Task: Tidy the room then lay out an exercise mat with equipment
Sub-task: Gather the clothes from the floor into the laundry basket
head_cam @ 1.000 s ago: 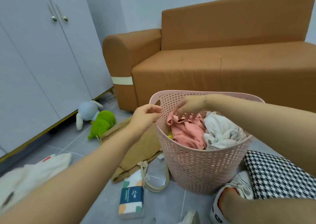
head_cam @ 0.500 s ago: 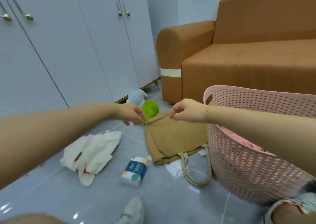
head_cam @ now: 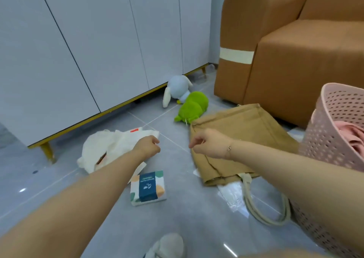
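My left hand hangs over the right end of a crumpled white cloth bag on the grey tile floor, its fingers curled with nothing visible in them. My right hand is at the left edge of a flat tan bag, fingers curled down; whether they pinch the fabric is hidden. A pink perforated laundry basket with pink clothing inside stands at the right edge. A tissue pack lies between my forearms.
A green plush and a pale blue rabbit plush lie by the white cabinets. An orange sofa fills the far right. Beige bag handles and clear plastic lie beside the basket. A grey shoe is at the bottom.
Both hands left the basket and swung left and down toward the floor. The view turned left, so the basket slid to the right edge and the white bag came under my left hand.
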Demonstrator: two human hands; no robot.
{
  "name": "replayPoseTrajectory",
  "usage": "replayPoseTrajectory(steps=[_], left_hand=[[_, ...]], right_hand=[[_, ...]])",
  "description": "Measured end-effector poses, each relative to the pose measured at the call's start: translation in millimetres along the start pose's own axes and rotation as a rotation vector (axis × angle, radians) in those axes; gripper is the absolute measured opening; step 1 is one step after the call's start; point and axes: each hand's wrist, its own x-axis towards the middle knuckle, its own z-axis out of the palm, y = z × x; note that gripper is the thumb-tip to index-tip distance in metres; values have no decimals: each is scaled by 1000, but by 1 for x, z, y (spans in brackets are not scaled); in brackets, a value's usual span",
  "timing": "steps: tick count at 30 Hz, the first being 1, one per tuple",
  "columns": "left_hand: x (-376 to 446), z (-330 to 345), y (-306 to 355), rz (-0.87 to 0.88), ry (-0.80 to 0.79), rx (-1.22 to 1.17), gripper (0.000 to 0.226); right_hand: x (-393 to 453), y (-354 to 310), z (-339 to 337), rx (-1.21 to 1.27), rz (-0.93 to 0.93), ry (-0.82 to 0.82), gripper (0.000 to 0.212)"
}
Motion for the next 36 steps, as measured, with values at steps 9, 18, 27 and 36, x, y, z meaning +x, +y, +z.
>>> replayPoseTrajectory(steps=[9,18,27,36], left_hand=[[68,31,-97,-423,40,136,99],[28,63,-100,-24,66,-405,27],[-63,52,16,262,57,-880,36],[-93,28,109,427,-35,-1124,36]], right_hand=[[57,48,54,164,69,-36,22],[60,84,68,269,156,78,18],[19,74,70,896,141,197,106],[-10,60,12,908,93,604,28]])
